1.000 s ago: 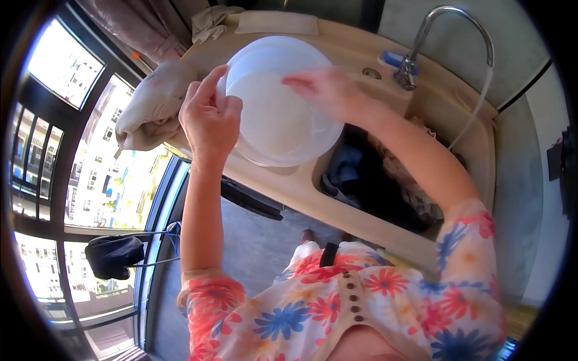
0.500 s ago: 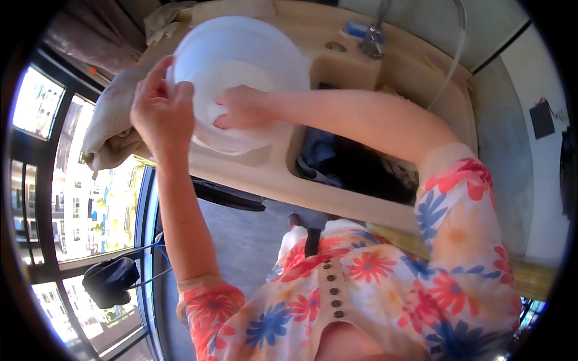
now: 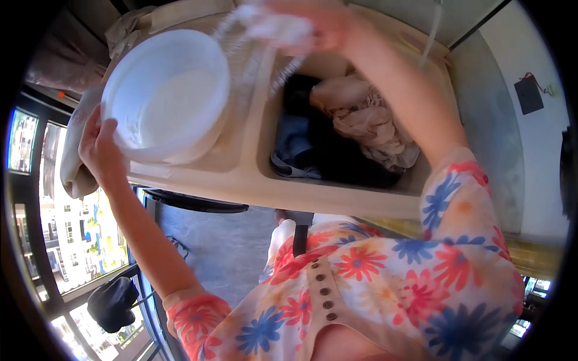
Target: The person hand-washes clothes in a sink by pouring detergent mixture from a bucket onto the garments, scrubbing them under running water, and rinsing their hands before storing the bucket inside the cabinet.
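A white round basin (image 3: 174, 102) stands tilted on the left part of the beige sink counter (image 3: 241, 189). My left hand (image 3: 103, 147) grips the basin's left rim, thumb and fingers closed on it. Above the counter, at the top of the view, my right hand (image 3: 319, 27) is blurred by motion and closed round a white wet cloth (image 3: 280, 30). Drops of water fly off below the cloth. Under my right forearm, the sink bowl holds dark clothes (image 3: 337, 144) and a crumpled beige garment (image 3: 367, 117).
A grey-beige cloth bundle (image 3: 78, 159) hangs over the counter's left end beside the windows (image 3: 84, 228). The hose (image 3: 432, 36) comes down at the upper right. A black bag (image 3: 113, 304) is at the lower left.
My right hand has come out of the basin and moved up and right with the white cloth. The basin's view has shifted left, and my left hand stays on its rim.
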Motion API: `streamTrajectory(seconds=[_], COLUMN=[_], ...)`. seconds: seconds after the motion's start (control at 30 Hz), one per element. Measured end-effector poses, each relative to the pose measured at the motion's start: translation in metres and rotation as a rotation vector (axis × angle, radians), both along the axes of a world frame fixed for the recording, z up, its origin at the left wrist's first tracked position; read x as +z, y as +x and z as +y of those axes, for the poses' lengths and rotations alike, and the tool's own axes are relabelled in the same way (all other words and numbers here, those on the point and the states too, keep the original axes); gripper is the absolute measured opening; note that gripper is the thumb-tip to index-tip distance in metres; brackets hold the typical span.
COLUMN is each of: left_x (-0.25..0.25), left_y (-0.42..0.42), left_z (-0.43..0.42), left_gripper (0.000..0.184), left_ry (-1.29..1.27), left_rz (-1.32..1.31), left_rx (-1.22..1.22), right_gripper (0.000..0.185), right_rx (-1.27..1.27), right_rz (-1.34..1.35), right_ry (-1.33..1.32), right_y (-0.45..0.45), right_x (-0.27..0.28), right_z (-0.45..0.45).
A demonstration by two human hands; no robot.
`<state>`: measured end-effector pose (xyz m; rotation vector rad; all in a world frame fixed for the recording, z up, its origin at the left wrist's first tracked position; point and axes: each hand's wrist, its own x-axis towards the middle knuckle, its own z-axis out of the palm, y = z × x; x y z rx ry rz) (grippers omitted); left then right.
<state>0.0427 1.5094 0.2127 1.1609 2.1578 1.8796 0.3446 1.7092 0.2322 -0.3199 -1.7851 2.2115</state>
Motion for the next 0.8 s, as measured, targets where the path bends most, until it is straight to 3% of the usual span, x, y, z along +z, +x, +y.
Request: streamTrajectory(seconds=[0.03,0.07,0.1,0.17,0.27,0.37,0.5,0.53,0.6,0.7,0.73,0.8], left_x=[-0.006,-0.011,-0.016,-0.022,-0.029,-0.027,-0.047,-0.066,-0.114,-0.135,-0.14,-0.146], left_y=[-0.007,-0.012,-0.016,-0.02,-0.024,-0.018,0.008,0.01,0.005,0.067,0.074,0.082], left_z=[-0.001,-0.002,-0.003,-0.007,-0.008,-0.01,-0.023,-0.03,-0.06,-0.062,-0.066,-0.071], left_gripper=[0.04,0.041,0.041,0.041,0.039,0.039,0.04,0.041,0.038,0.027,0.024,0.021], left_ry=[0.005,0.009,0.012,-0.014,-0.008,-0.04,0.232,0.253,-0.143,-0.078,-0.069,-0.11], left_rz=[-0.066,-0.132,-0.197,-0.178,-0.142,-0.118,-0.406,-0.401,-0.278,-0.246,-0.21,-0.131], left_rx=[0.001,0.004,0.007,0.011,-0.003,0.06,0.083,0.104,0.107,0.088,0.089,0.102], right_gripper=[0.042,0.042,0.04,0.035,0.031,0.027,0.023,0.022,0.02,0.019,0.019,0.018], right_rx=[0.024,-0.352,-0.503,-0.265,-0.702,-0.978,-0.906,-0.858,-0.769,-0.84,-0.91,-1.168], right_rz=[0.006,-0.12,-0.243,-0.351,-0.314,-0.399,-0.818,-0.818,-0.811,-0.508,-0.388,-0.538], right_ry=[-0.011,0.026,-0.01,-0.126,-0.188,-0.122,-0.258,-0.286,-0.344,-0.318,-0.423,-0.364], right_y=[0.042,0.071,0.096,0.155,0.206,0.263,0.351,0.352,0.343,0.322,0.327,0.354], right_x=[0.001,-0.002,-0.013,-0.049,-0.102,-0.108,-0.139,-0.148,-0.165,-0.177,-0.179,-0.17], right_z=[0.004,-0.012,-0.011,0.021,0.033,0.009,-0.032,-0.043,-0.057,-0.035,-0.02,-0.004])
